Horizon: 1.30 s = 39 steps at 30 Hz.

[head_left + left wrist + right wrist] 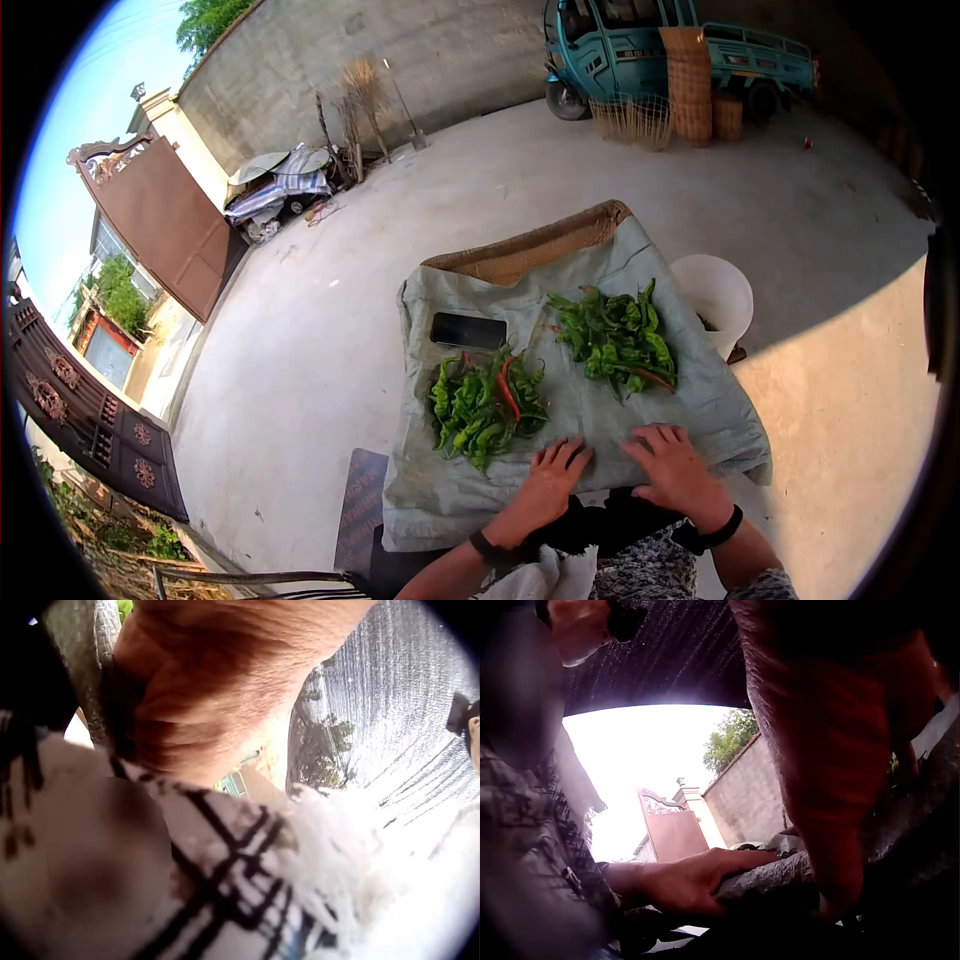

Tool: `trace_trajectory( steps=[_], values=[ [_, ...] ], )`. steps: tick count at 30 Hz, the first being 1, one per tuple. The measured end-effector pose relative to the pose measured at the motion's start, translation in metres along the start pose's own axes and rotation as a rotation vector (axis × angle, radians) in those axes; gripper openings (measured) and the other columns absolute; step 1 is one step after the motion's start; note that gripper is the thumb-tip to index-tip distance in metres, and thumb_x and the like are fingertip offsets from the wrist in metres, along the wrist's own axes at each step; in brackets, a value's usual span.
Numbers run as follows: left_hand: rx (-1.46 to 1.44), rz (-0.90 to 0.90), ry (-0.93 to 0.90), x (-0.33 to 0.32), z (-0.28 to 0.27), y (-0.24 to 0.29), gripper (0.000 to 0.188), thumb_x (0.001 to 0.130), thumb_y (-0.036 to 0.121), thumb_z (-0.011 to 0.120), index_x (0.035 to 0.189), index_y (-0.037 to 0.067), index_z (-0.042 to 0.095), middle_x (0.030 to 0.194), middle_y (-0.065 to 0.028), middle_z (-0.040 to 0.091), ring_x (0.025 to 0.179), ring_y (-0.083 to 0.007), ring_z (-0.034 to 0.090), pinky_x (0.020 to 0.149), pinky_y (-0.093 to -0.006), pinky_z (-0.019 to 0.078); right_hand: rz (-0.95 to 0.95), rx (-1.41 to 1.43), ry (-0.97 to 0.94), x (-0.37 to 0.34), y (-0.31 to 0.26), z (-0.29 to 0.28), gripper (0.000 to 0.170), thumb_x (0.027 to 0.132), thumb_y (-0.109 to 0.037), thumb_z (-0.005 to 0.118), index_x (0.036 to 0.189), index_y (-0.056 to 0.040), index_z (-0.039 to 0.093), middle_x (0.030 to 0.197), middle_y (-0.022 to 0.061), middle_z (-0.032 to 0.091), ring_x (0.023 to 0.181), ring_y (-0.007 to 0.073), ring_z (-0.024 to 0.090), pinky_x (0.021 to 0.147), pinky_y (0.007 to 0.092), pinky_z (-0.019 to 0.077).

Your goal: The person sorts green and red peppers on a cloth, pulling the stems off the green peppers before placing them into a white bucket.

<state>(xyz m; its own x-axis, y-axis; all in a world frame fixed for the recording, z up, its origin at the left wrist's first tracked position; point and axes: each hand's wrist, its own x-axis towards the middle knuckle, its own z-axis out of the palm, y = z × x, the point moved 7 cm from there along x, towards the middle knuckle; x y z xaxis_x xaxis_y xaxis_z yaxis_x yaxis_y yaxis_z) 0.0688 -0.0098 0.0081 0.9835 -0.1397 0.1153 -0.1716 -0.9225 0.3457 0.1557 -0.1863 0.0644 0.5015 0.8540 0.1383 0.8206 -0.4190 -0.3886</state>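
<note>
Grey cloth (437, 510) with two heaps of peppers on it, guys: left heap (484, 410) just nearside of the phone (468, 330), right heap (616, 340) off to its right. Left hand (548, 485) and right hand (680, 473) rest further nearside, fingers loosely spread.

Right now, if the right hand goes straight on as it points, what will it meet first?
The right hand would probably meet the right-side pile of chili peppers, across some grey sheet, though its height above it is unclear.
</note>
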Motion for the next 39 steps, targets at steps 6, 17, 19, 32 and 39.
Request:
trace_trajectory(
  steps=[6, 17, 19, 32, 39],
  values=[
    [-0.044, 0.013, 0.016, 0.001, -0.001, 0.004, 0.079, 0.071, -0.008, 0.061, 0.148, 0.006, 0.052, 0.154, -0.0175, 0.048, 0.145, -0.0426, 0.044, 0.115, -0.0538, 0.0390, -0.071, -0.177, 0.053, -0.006, -0.007, 0.006, 0.072, 0.068, -0.019, 0.089, 0.135, -0.0100, 0.065, 0.139, 0.0144, 0.058, 0.132, 0.0333, 0.054, 0.108, 0.0487, 0.0418],
    [-0.074, 0.004, 0.005, -0.001, -0.002, 0.004, 0.081, 0.070, -0.011, 0.061, 0.149, 0.006, 0.053, 0.155, -0.0180, 0.048, 0.143, -0.0430, 0.046, 0.111, -0.0542, 0.0400, -0.142, -0.336, 0.101, -0.004, -0.004, 0.028, 0.042, 0.088, -0.015, 0.065, 0.130, -0.0129, 0.065, 0.115, 0.0091, 0.061, 0.108, 0.0294, 0.059, 0.091, 0.0485, 0.0444],
    [-0.079, 0.004, -0.001, -0.001, -0.005, 0.006, 0.081, 0.070, -0.011, 0.061, 0.149, 0.006, 0.053, 0.154, -0.0181, 0.049, 0.143, -0.0426, 0.046, 0.111, -0.0538, 0.0405, -0.127, -0.326, 0.067, -0.003, -0.005, 0.026, 0.046, 0.082, -0.013, 0.070, 0.128, -0.0144, 0.066, 0.116, 0.0084, 0.061, 0.111, 0.0294, 0.060, 0.092, 0.0473, 0.0446],
    [-0.106, 0.050, 0.032, -0.002, -0.018, 0.013, 0.079, 0.069, -0.013, 0.059, 0.146, 0.005, 0.054, 0.151, -0.0168, 0.051, 0.139, -0.0413, 0.049, 0.107, -0.0527, 0.0425, -0.142, -0.270, 0.076, -0.004, -0.007, 0.013, 0.040, 0.085, -0.012, 0.068, 0.124, -0.0184, 0.067, 0.110, 0.0059, 0.061, 0.106, 0.0293, 0.061, 0.090, 0.0488, 0.0456],
    [-0.092, 0.054, 0.040, -0.003, -0.018, 0.010, 0.079, 0.068, -0.012, 0.060, 0.145, 0.006, 0.054, 0.150, -0.0166, 0.052, 0.136, -0.0423, 0.050, 0.108, -0.0522, 0.0424, -0.143, -0.308, 0.035, -0.002, -0.010, 0.015, 0.044, 0.081, -0.012, 0.072, 0.124, -0.0190, 0.068, 0.112, 0.0057, 0.062, 0.108, 0.0293, 0.061, 0.091, 0.0490, 0.0466]
  ],
)
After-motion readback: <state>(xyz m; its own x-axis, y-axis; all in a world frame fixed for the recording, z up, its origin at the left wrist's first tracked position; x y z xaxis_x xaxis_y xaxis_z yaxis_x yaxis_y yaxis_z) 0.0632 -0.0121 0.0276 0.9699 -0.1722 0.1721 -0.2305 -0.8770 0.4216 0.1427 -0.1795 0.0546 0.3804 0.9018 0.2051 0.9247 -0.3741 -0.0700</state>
